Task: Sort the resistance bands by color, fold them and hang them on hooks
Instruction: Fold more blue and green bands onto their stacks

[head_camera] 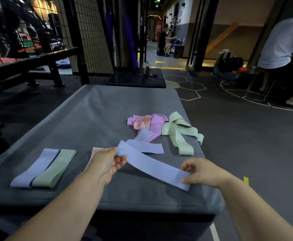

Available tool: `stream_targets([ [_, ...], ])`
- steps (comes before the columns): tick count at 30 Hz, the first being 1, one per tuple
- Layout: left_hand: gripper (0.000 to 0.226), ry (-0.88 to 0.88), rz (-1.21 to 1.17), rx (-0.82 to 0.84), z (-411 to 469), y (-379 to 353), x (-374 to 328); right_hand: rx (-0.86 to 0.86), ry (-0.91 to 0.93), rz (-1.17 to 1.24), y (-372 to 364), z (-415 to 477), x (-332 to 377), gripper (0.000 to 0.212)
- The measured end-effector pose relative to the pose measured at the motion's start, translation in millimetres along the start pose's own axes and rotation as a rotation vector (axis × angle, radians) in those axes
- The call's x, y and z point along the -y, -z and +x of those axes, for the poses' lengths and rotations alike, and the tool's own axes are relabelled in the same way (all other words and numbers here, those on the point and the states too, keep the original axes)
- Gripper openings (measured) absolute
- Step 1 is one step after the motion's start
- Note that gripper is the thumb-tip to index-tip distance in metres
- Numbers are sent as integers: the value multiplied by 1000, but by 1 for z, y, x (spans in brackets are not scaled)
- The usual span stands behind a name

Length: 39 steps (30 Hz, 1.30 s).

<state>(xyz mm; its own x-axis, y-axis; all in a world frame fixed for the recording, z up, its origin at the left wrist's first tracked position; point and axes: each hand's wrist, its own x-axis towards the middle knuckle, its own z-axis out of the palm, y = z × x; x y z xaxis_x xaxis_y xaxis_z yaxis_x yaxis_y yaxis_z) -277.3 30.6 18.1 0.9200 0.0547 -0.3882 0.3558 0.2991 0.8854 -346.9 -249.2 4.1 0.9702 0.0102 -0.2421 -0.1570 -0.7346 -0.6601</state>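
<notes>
Both hands grip one lavender resistance band (152, 166) held flat just above the grey padded bench (107, 108): the right hand (203, 173) pinches its near end, the left hand (105, 162) its far end. Left of this band, a folded lavender band (36, 168) and a folded green band (55, 168) lie side by side, touching. A pale pink band (95, 151) shows behind the left hand. Beyond the held band lie a second lavender band (147, 146), tangled pink bands (157, 124), a peach band (143, 123) and loose green bands (178, 134).

Grey padded platform (107, 105), distant bottle (147, 66)
</notes>
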Motion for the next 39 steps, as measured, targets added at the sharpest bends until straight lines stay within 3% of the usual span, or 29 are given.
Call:
stream_targets([
  [4, 18, -18, 32, 8, 3, 3, 0, -6, -95, -143, -3, 0, -7, 25],
  [8, 17, 1, 81, 37, 8, 4, 8, -75, -87, -168, -2, 1, -13, 14],
  [13, 14, 16, 82, 40, 14, 9, 14, -235, -73, -123, 8, 2, -14, 11],
  [24, 28, -1, 213, 96, 23, 9, 24, -361, -167, -67, 3, 13, -22, 9],
  [31, 27, -8, 161, 77, 30, 3, 24, -535, -56, 23, 6, 13, -18, 22],
  [34, 11, -98, 352, 108, 34, 6, 28, -461, -60, -2, 6, 11, -22, 26],
  [39, 34, -247, 740, 228, 32, 14, 33, -320, -116, -64, 8, 4, -26, 20],
])
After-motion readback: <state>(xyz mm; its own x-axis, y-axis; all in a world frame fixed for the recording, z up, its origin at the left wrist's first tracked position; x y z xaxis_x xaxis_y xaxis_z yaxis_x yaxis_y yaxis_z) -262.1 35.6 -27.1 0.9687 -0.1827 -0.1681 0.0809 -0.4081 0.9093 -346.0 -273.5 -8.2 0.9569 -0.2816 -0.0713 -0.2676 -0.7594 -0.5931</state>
